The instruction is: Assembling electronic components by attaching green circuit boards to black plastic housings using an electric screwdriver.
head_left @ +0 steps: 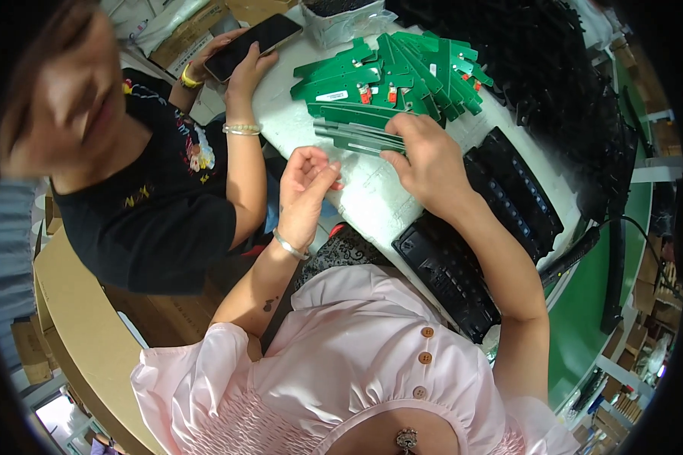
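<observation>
Several long green circuit boards are gripped together at their right ends by my right hand, thumb on the near side. They reach leftward over the white table surface. My left hand is beside their left ends, apart from them. Its fingers are curled in toward the thumb, and I see nothing in them. Just beyond the held boards lies a loose, overlapping pile of green circuit boards, some with small red-orange connectors and white labels.
Two black plastic housings lie at the right edge. A large heap of black parts fills the far right. At the left, a co-worker's hands hold a dark phone. A bag-lined container stands at the back.
</observation>
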Demonstrator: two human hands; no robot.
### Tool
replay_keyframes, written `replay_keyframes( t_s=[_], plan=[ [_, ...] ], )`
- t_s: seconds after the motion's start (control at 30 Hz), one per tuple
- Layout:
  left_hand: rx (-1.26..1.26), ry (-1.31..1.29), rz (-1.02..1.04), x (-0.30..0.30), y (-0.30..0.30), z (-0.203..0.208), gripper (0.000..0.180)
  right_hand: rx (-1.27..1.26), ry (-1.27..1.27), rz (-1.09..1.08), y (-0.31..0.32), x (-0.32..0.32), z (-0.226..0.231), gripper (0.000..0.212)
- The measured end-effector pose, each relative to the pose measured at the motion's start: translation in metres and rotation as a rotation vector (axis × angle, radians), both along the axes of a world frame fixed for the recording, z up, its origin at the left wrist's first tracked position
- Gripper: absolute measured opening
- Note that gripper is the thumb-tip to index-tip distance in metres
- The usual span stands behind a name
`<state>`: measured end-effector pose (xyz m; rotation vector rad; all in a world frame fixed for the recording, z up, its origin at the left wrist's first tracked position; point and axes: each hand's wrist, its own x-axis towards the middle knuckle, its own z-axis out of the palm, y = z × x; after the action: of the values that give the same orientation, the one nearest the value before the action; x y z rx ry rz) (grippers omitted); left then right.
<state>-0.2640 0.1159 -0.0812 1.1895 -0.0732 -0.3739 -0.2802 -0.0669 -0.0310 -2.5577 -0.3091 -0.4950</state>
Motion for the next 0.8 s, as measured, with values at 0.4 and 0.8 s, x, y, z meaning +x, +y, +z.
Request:
replay_keyframes(
  t_s=[0.4,0.8],
  plan=[
    [-0.727,0.507,-0.605,-0.007,-0.103,0.065,0.054,0.702,0.52,-0.128,-0.049,-0.035,0.064,0.031],
    [-0.53,0.363,-0.746,-0.034,-0.138,0.078,0.05,0.191,0.109,-0.379,-0.065,-0.099,0.065,0.03]
  ],
)
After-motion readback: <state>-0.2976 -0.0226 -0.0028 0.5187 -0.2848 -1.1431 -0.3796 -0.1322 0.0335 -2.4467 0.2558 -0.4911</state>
